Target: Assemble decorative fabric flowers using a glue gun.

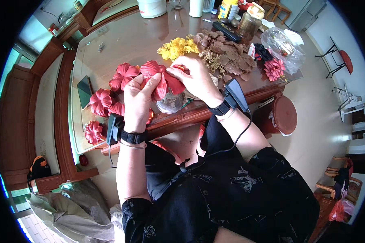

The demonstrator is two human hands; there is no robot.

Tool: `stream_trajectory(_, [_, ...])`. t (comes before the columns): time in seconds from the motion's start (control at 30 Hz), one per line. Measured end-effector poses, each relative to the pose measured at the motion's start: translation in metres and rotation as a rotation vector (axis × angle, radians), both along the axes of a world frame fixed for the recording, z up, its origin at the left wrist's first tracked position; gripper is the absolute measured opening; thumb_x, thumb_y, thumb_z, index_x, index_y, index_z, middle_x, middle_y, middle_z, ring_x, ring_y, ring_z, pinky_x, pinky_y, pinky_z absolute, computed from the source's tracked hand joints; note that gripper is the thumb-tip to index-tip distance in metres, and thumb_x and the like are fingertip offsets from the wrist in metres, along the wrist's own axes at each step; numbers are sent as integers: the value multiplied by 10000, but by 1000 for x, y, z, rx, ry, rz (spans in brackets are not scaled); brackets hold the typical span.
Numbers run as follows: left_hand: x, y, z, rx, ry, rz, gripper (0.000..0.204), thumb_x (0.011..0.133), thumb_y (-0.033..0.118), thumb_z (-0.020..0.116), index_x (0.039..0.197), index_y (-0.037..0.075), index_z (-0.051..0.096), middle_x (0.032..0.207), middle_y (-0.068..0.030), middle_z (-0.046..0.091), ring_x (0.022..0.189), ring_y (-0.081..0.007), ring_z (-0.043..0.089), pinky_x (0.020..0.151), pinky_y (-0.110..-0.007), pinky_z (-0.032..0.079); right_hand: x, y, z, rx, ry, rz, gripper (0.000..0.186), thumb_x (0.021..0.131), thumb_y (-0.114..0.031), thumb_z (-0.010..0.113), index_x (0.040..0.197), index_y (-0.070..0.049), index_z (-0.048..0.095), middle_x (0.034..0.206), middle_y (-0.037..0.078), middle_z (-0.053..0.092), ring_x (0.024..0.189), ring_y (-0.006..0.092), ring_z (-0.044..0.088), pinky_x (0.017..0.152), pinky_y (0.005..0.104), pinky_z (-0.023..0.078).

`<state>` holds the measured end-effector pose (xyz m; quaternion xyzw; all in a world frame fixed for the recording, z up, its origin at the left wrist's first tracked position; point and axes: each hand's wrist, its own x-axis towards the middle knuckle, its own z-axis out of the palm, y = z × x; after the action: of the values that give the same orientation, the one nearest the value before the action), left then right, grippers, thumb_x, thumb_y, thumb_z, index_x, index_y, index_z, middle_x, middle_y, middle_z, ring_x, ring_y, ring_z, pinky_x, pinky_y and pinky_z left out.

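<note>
red flower point(165, 86) up between both hands, over the near edge of the table point(121, 42), left of its middle. left hand point(137, 95) pinches a petal, thumb to fingers; right hand point(196, 79) grips the other side, thumb forward, fingers curled. neither free.

clear jar point(170, 104) just below, by the near edge. loose red flowers point(100, 102) to the left, the lowest at the near left corner; phone point(85, 92) by the left edge. yellow petals point(177, 48) and brown leaves point(229, 50) beyond the right hand; plastic bag point(283, 45) near the right edge.

risks, my reading: petals look thin; a hard pinch or opposed pull may crease or tear them. if one pinch slackens, layers may slip out of line. a dropped wrist could knock the jar. a brush of the left forearm could send the corner flower off the edge. cable point(246, 139) from the right wrist might snag when that arm reaches.

hard to make out: the flower's centre and any stem, covered by fingers; right fingertips partly behind petals; jar's contents unclear; flowers behind the left wrist part-covered; tub point(152, 9) at the far edge cut off by the frame.
</note>
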<state>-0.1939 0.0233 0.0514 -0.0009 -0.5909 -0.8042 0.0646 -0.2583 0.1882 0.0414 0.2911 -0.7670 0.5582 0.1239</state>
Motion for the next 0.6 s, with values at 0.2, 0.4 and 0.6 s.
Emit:
stream_trajectory(0.2, [0,-3,-2,49,-13,-24,119,893,100,653,970,10,670,855,-33,695,712,-56,630,623,-192,504,-3,0,2,-95,-169,59,170,863,-139,686,848,26,645,670,49,630,610,82,573,541,253,446])
stream_trajectory(0.4, [0,-2,-5,57,-10,9,107,872,78,668,956,12,672,853,-40,695,710,-67,638,639,-204,516,4,10,25,-82,-490,164,186,888,-162,664,967,6,656,818,18,648,733,62,593,629,205,482])
stream_trajectory(0.6, [3,4,1,40,12,42,123,841,24,683,958,-7,667,864,-64,700,719,-81,643,694,-220,518,1,11,16,-53,-362,202,189,848,-151,707,938,9,664,791,24,648,729,74,593,641,225,484])
